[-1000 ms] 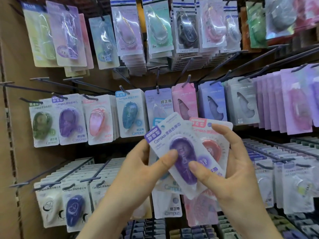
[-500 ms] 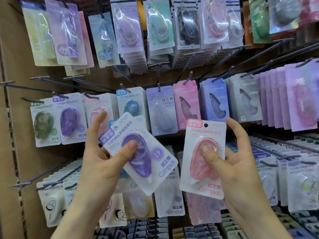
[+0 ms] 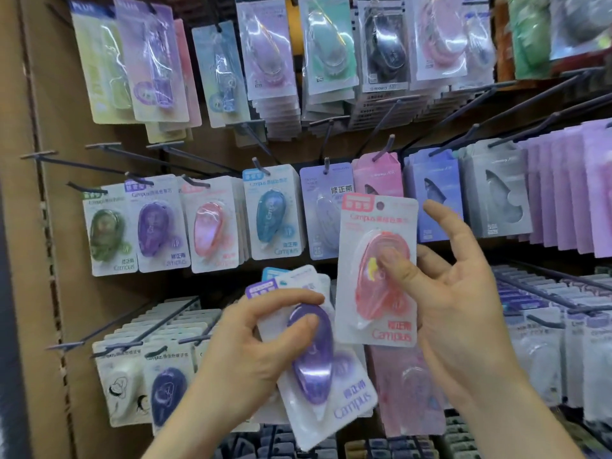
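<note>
Left hand (image 3: 245, 356) pinched the purple Campus correction-tape pack (image 3: 314, 369), with spare packs (image 3: 274, 272) stacked behind it, low before the display rack (image 3: 66, 293). Right hand (image 3: 463, 313) held the pink Campus pack (image 3: 374, 283) with its thumb pressed on the front and its forefinger lifted free. Risk: with so thin a grip the pink pack could twist out, and the rear packs could slide.

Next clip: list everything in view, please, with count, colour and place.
purple pack: one, purple on white card, lower centre, front of a small held stack
pink pack: one, pink, centre right, held upright
middle-row packs: many, green, purple, pink, teal, lilac, blue, grey, hanging mid-height
top-row packs: many, yellow-green, purple, mint, black, pink, hanging above
lower packs: many, white and navy, bottom left
pegs: many, dark, jutting out between rows
board: one, brown, left side
left hand: one, grips the purple pack
right hand: one, pinches the pink pack
</note>
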Motion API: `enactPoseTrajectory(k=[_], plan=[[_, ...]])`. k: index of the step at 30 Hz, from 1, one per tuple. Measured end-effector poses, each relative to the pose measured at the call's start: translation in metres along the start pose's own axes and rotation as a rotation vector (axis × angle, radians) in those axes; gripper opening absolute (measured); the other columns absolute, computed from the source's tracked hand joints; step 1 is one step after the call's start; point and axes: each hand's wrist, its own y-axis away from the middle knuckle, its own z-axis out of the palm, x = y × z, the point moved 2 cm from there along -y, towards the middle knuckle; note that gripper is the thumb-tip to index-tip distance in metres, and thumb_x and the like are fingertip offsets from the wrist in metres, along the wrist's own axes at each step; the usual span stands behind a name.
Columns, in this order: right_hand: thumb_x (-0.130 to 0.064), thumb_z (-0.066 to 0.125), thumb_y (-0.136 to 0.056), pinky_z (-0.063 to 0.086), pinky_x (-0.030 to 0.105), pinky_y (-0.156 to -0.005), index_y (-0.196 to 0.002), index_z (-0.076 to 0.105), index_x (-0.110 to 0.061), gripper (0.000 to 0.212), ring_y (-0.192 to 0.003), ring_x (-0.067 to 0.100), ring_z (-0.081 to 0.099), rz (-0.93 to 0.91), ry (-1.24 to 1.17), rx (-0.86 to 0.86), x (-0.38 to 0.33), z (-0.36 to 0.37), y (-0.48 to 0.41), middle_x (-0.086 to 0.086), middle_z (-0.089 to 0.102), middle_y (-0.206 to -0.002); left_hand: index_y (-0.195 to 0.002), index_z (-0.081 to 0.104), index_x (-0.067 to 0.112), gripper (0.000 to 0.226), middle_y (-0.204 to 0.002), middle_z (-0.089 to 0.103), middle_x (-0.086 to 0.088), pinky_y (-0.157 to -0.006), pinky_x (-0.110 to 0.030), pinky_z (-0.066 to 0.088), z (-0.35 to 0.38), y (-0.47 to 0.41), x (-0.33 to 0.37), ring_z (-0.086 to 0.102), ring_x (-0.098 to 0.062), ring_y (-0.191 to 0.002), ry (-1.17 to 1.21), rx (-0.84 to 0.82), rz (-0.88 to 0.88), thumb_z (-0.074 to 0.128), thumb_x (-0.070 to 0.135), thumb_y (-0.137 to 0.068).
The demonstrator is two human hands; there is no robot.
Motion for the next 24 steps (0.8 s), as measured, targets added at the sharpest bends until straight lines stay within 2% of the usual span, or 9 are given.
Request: enactPoseTrajectory(k=[5, 10, 12, 14, 16, 18, 20, 22, 24], plan=[[-0.023, 0.074, -0.069, 0.059, 0.033, -0.074, -0.133, 0.047, -0.036, 0.070, -0.092, 0.017, 0.073, -0.073, -0.002, 0.051, 0.007, 0.020, 0.004, -0.002, 0.075, -0.102, -0.086, 0.078, 0.035, 0.014, -0.084, 0.077, 0.007, -0.068, -0.013, 0.050, 0.004, 0.001, 0.003, 0.068, -0.002, -0.074, 0.164, -0.015, -0.059, 0.082, 0.033, -0.074], [-0.019, 0.073, -0.077, 0.058, 0.030, -0.081, -0.133, 0.049, -0.033, 0.063, -0.095, 0.010, 0.071, -0.129, 0.078, 0.019, 0.017, 0.041, 0.002, -0.006, 0.073, -0.103, -0.092, 0.079, 0.032, 0.021, -0.093, 0.077, 0.004, -0.074, -0.016, 0.052, -0.004, 0.004, 0.008, 0.071, -0.006, -0.086, 0.184, -0.070, -0.035, 0.081, 0.030, -0.071], [-0.027, 0.083, -0.073, 0.054, 0.032, -0.092, -0.132, 0.052, -0.033, 0.067, -0.106, 0.006, 0.067, -0.103, 0.153, -0.036, 0.024, 0.053, 0.000, -0.010, 0.070, -0.115, -0.092, 0.079, 0.032, 0.020, -0.093, 0.077, 0.003, -0.075, -0.018, 0.053, -0.014, 0.004, 0.006, 0.071, -0.008, -0.085, 0.185, -0.015, -0.028, 0.075, 0.028, -0.074], [-0.035, 0.083, -0.069, 0.050, 0.038, -0.101, -0.132, 0.054, -0.035, 0.069, -0.115, 0.007, 0.063, -0.058, 0.215, -0.115, 0.029, 0.065, -0.002, -0.010, 0.066, -0.125, -0.091, 0.079, 0.034, 0.015, -0.093, 0.077, 0.004, -0.076, -0.018, 0.053, -0.027, 0.004, 0.005, 0.071, -0.008, -0.085, 0.184, 0.022, -0.046, 0.078, 0.028, -0.077], [-0.028, 0.085, -0.071, 0.054, 0.038, -0.096, -0.132, 0.054, -0.036, 0.068, -0.112, 0.009, 0.065, 0.002, 0.185, -0.185, 0.032, 0.073, -0.007, -0.006, 0.068, -0.123, -0.092, 0.079, 0.033, 0.016, -0.095, 0.077, 0.004, -0.076, -0.018, 0.053, -0.042, 0.005, 0.004, 0.071, -0.009, -0.087, 0.190, 0.043, -0.081, 0.080, 0.027, -0.076], [-0.010, 0.078, -0.077, 0.060, 0.032, -0.079, -0.132, 0.052, -0.036, 0.066, -0.100, 0.011, 0.071, 0.042, 0.122, -0.246, 0.032, 0.082, -0.012, -0.002, 0.072, -0.111, -0.096, 0.078, 0.029, 0.021, -0.097, 0.077, 0.000, -0.075, -0.020, 0.053, -0.060, 0.007, -0.003, 0.072, -0.013, -0.089, 0.207, 0.053, -0.125, 0.075, 0.029, -0.075], [-0.002, 0.074, -0.077, 0.060, 0.029, -0.069, -0.132, 0.050, -0.036, 0.070, -0.093, 0.014, 0.073, 0.050, 0.103, -0.286, 0.031, 0.094, -0.014, 0.001, 0.074, -0.104, -0.097, 0.078, 0.027, 0.026, -0.096, 0.077, -0.006, -0.078, -0.027, 0.057, -0.076, 0.009, -0.009, 0.072, -0.020, -0.089, 0.218, 0.061, -0.163, 0.070, 0.033, -0.073], [0.000, 0.075, -0.075, 0.061, 0.029, -0.070, -0.132, 0.048, -0.037, 0.073, -0.092, 0.016, 0.073, 0.044, 0.099, -0.303, 0.033, 0.108, -0.014, 0.003, 0.075, -0.103, -0.095, 0.079, 0.026, 0.026, -0.095, 0.077, -0.008, -0.080, -0.030, 0.057, -0.091, 0.010, -0.014, 0.072, -0.024, -0.089, 0.212, 0.067, -0.171, 0.070, 0.033, -0.072], [-0.003, 0.077, -0.069, 0.061, 0.032, -0.074, -0.132, 0.047, -0.037, 0.078, -0.092, 0.017, 0.074, 0.038, 0.099, -0.309, 0.037, 0.120, -0.014, 0.003, 0.075, -0.103, -0.092, 0.080, 0.024, 0.020, -0.093, 0.077, -0.006, -0.072, -0.022, 0.055, -0.103, 0.010, -0.015, 0.072, -0.016, -0.085, 0.222, 0.061, -0.171, 0.076, 0.031, -0.074]])
